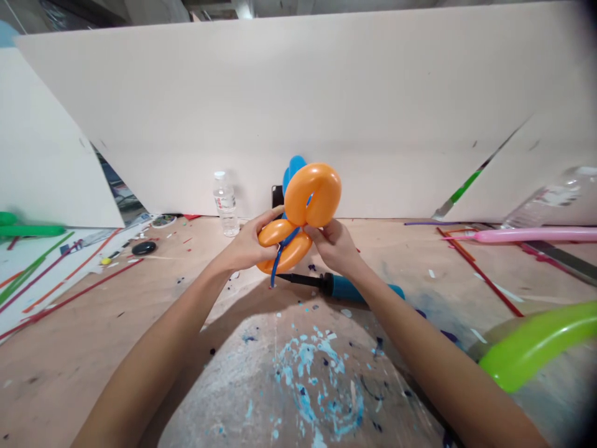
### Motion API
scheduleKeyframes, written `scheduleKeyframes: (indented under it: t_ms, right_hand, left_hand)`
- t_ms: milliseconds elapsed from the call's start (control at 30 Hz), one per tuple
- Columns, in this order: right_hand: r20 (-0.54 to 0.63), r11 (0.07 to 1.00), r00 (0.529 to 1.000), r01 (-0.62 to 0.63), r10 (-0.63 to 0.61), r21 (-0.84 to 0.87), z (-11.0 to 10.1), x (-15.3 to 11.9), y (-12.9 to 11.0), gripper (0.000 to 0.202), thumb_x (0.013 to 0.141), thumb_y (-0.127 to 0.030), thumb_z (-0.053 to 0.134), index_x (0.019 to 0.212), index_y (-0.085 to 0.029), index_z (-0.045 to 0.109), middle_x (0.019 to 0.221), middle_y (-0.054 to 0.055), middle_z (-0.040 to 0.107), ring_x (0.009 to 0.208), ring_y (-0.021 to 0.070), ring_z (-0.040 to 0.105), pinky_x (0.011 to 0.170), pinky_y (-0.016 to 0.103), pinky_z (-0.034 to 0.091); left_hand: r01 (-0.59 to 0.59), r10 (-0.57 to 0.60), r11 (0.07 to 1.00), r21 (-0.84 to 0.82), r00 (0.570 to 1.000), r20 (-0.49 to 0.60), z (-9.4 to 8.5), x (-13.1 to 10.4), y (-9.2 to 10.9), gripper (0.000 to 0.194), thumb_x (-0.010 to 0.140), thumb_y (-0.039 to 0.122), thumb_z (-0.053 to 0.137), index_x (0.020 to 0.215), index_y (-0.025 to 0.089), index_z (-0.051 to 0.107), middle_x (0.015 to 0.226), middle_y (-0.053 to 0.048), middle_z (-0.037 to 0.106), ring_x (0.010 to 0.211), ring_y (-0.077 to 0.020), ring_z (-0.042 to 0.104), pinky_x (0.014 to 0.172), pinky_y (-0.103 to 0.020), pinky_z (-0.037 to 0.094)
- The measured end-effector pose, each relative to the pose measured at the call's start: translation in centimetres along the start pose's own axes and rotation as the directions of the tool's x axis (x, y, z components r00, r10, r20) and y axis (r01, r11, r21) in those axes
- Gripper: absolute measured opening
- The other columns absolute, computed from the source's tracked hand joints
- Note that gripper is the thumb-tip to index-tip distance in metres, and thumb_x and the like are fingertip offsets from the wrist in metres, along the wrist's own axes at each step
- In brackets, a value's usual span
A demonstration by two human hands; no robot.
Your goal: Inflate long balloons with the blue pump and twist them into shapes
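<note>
Both hands hold up a twisted balloon figure above the table. Its orange balloon [321, 193] has a big folded loop on top and smaller loops below. Behind it shows a light blue balloon [296, 166], and a thin dark blue balloon tail [275, 269] hangs down in front. My left hand [254, 242] is closed round the lower orange loops from the left. At the right, my right hand [332, 244] pinches the figure near the twist under the big loop. Below the figure lies a blue balloon pump [342, 287] with a black nozzle, partly behind my right forearm.
A water bottle [226, 204] stands by the white board [186, 112], with a dark phone-like object [277, 195] near the figure. Rightward are a lime balloon [536, 348], a pink balloon [536, 234], a paintbrush [461, 191] and another bottle [545, 199]. Uninflated balloons [74, 292] lie left.
</note>
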State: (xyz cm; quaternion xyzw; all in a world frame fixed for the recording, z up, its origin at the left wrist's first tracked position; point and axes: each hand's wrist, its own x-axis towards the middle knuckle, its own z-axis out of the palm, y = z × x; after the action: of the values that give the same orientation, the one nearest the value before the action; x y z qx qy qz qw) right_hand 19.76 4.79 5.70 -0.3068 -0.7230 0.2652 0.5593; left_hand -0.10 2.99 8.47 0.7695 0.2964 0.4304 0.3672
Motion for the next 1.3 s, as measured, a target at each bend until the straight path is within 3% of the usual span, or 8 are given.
scheduleKeyframes:
  t_ms: [133, 433, 600, 800, 900, 967, 1100, 1300]
  right_hand:
    - [-0.004, 0.999, 0.999, 0.037, -0.037, 0.011, 0.2, -0.2, -0.4, 0.024, 0.088, -0.042, 0.053, 0.089, -0.018, 0.059, 0.084, 0.007, 0.066, 0.074, 0.0202, 0.06, 0.064, 0.031, 0.048]
    - [0.076, 0.933, 0.979, 0.202, -0.188, -0.298, -0.1, -0.1, -0.8, 0.03, 0.091, -0.04, 0.044, 0.069, -0.019, 0.05, 0.064, 0.003, 0.057, 0.058, 0.0153, 0.051, 0.054, 0.028, 0.038]
    - [0.065, 0.903, 0.97, 0.241, -0.233, -0.356, 0.0, -0.2, -0.8, 0.026, 0.092, -0.034, 0.044, 0.072, -0.019, 0.052, 0.068, 0.005, 0.059, 0.064, 0.0174, 0.054, 0.059, 0.029, 0.041]
    - [-0.024, 0.946, 0.991, 0.117, -0.13, -0.303, 0.6, -0.4, -0.7, 0.024, 0.09, -0.035, 0.047, 0.073, -0.019, 0.053, 0.068, 0.004, 0.06, 0.059, 0.0159, 0.053, 0.056, 0.028, 0.041]
    - [-0.055, 0.981, 0.997, 0.038, -0.049, -0.191, 0.9, -0.5, -0.4, 0.022, 0.089, -0.037, 0.049, 0.076, -0.019, 0.055, 0.069, 0.003, 0.062, 0.059, 0.0163, 0.054, 0.055, 0.028, 0.041]
    - [-0.095, 0.987, 0.995, 0.015, -0.03, -0.158, 1.1, -0.5, -0.1, 0.02, 0.088, -0.036, 0.05, 0.08, -0.019, 0.056, 0.073, 0.004, 0.063, 0.063, 0.0177, 0.056, 0.057, 0.029, 0.042]
    - [-0.175, 0.977, 0.984, -0.01, -0.029, -0.214, 1.2, -0.5, 0.0, 0.02, 0.087, -0.036, 0.051, 0.078, -0.019, 0.054, 0.067, 0.004, 0.06, 0.061, 0.0178, 0.054, 0.055, 0.029, 0.04]
    - [-0.171, 0.965, 0.983, 0.024, -0.07, -0.26, 1.1, -0.6, 0.0, 0.016, 0.089, -0.033, 0.049, 0.083, -0.019, 0.054, 0.071, 0.004, 0.062, 0.063, 0.0178, 0.056, 0.057, 0.029, 0.041]
  left_hand:
    - [0.042, -0.041, 0.999, -0.034, 0.999, 0.01, -0.5, -0.1, 0.2, 0.08, 0.061, 0.012, 0.057, 0.139, 0.023, 0.041, 0.113, -0.007, 0.063, 0.089, -0.0198, 0.063, 0.074, -0.031, 0.052]
    - [0.069, -0.073, 0.997, -0.037, 0.991, -0.112, -1.3, -0.4, 0.2, 0.053, 0.062, 0.012, 0.059, 0.114, 0.02, 0.061, 0.104, -0.007, 0.067, 0.09, -0.0218, 0.066, 0.076, -0.035, 0.055]
    - [0.067, -0.068, 0.998, -0.014, 0.994, -0.081, -1.6, -0.6, 0.3, 0.054, 0.061, 0.011, 0.059, 0.114, 0.021, 0.06, 0.102, -0.006, 0.068, 0.088, -0.0216, 0.067, 0.076, -0.035, 0.056]
    - [0.027, -0.026, 0.999, -0.044, 0.999, 0.031, -2.1, -0.7, 0.2, 0.064, 0.064, 0.016, 0.064, 0.126, 0.024, 0.051, 0.115, -0.008, 0.064, 0.098, -0.0237, 0.065, 0.081, -0.037, 0.055]
    - [-0.034, 0.037, 0.992, 0.122, 0.999, -0.024, -1.5, -0.6, 0.3, 0.061, 0.068, 0.018, 0.064, 0.127, 0.023, 0.049, 0.119, -0.009, 0.062, 0.103, -0.0241, 0.063, 0.087, -0.04, 0.053]
    - [-0.122, 0.162, 0.925, 0.361, 0.983, -0.082, -0.9, -0.5, 0.2, 0.06, 0.07, 0.019, 0.066, 0.128, 0.023, 0.049, 0.125, -0.01, 0.058, 0.112, -0.0255, 0.058, 0.095, -0.042, 0.049]
    - [-0.25, 0.422, 0.628, 0.737, 0.905, -0.052, 0.0, -0.6, -0.2, 0.049, 0.077, 0.021, 0.064, 0.125, 0.026, 0.054, 0.135, -0.011, 0.05, 0.123, -0.0265, 0.049, 0.101, -0.044, 0.043]
    - [-0.26, 0.51, 0.372, 0.891, 0.859, 0.037, 0.3, -1.0, -1.4, 0.029, 0.084, 0.023, 0.059, 0.111, 0.032, 0.065, 0.125, -0.007, 0.06, 0.114, -0.0269, 0.051, 0.097, -0.047, 0.04]
